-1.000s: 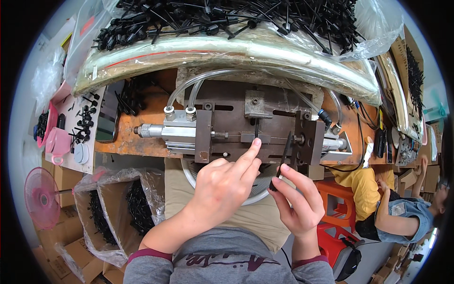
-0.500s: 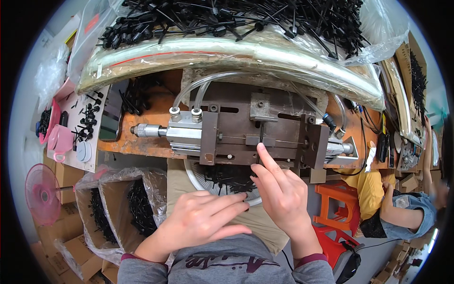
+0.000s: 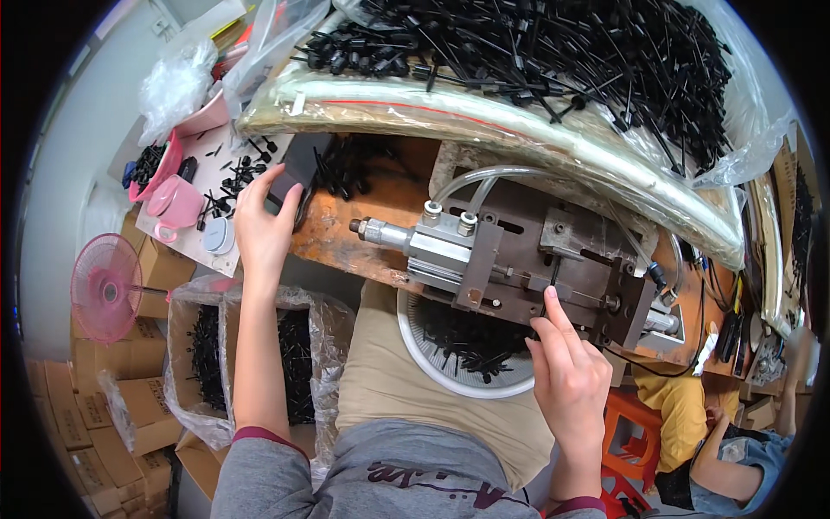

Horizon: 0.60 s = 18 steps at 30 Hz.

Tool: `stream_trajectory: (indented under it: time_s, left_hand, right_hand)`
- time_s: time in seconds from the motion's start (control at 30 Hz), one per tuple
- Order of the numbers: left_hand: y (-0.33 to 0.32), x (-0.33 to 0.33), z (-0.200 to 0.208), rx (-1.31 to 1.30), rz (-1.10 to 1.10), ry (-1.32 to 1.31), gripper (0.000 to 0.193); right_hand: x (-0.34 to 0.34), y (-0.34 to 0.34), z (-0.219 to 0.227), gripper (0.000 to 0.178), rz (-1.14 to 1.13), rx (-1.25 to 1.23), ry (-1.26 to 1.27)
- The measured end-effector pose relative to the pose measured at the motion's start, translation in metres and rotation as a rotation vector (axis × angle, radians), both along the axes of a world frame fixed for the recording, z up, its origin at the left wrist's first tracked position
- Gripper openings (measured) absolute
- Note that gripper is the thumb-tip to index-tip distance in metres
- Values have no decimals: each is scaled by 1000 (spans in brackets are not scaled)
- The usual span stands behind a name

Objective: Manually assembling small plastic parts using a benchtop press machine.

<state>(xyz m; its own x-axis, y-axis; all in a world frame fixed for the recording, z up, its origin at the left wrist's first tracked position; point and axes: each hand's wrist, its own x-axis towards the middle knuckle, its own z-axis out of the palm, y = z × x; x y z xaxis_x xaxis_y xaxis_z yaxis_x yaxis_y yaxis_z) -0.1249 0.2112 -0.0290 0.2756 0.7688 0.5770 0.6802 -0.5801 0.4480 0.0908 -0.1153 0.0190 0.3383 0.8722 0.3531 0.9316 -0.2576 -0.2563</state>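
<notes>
My right hand [image 3: 571, 376] is at the clamping fixture [image 3: 510, 251], index finger stretched to a thin black stemmed plastic part [image 3: 554, 275] lying across the small middle block. Its other fingers curl loosely below, by the part's near end, partly hidden. My left hand [image 3: 264, 225] is raised at the left end of the bench, thumb and forefinger apart, beside a dark flat phone-like slab [image 3: 309, 160]; I cannot tell whether they touch it. Nothing shows in its fingers. Near it lies a small pile of black stemmed parts [image 3: 346, 173].
A white round basket [image 3: 471, 389] of black parts sits under the fixture, at my lap. A large heap of black parts [image 3: 553, 60] lies behind. Lined cartons [image 3: 225, 363] and a pink fan [image 3: 108, 285] stand left. Another person's arm [image 3: 722, 458] is at right.
My left hand has left the front of the fixture and reached up and left toward the slab. The view has turned, shifting the fixture rightward. My right hand stays at the middle block.
</notes>
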Motion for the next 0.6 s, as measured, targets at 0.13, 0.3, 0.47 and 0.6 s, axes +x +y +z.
stream_trajectory:
  time_s: [0.13, 0.3, 0.47, 0.6]
  left_hand:
    - [31, 15, 2, -162, 73, 194, 60]
    - [32, 36, 18, -329, 118, 319, 69]
    - [45, 30, 6, -273, 130, 237, 74]
    - [40, 38, 15, -344, 123, 222, 84]
  right_hand:
    - [0, -2, -3, 21, 1, 26, 37]
    - [2, -13, -3, 22, 98, 129, 84]
    - [-4, -25, 2, 23, 221, 66, 207]
    - [-5, -26, 18, 25, 263, -50, 194]
